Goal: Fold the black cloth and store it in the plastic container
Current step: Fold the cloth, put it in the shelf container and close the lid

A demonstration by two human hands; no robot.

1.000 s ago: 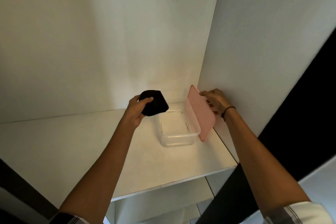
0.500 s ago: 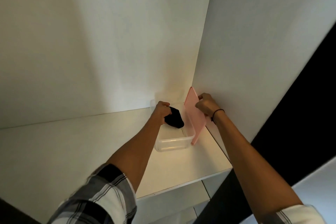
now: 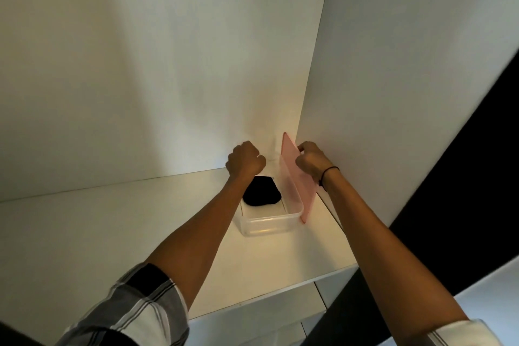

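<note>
The folded black cloth (image 3: pixel 261 191) lies inside the clear plastic container (image 3: pixel 266 223), which stands on the white shelf (image 3: pixel 112 233) near the back right corner. My left hand (image 3: pixel 245 161) hovers just above the container's far end, fingers curled into a fist with nothing in it. My right hand (image 3: pixel 310 161) grips the pink lid (image 3: pixel 295 177), which stands on edge along the container's right side.
The shelf sits in a white cupboard corner, with a back wall (image 3: pixel 168 64) and a right side panel (image 3: pixel 407 64) close to the container. The shelf's front edge (image 3: pixel 266 298) runs below my arms. A dark gap lies to the right.
My left hand lowered the black cloth into the container, let go of it and rose to the container's far end. My right hand has kept hold of the upright pink lid.
</note>
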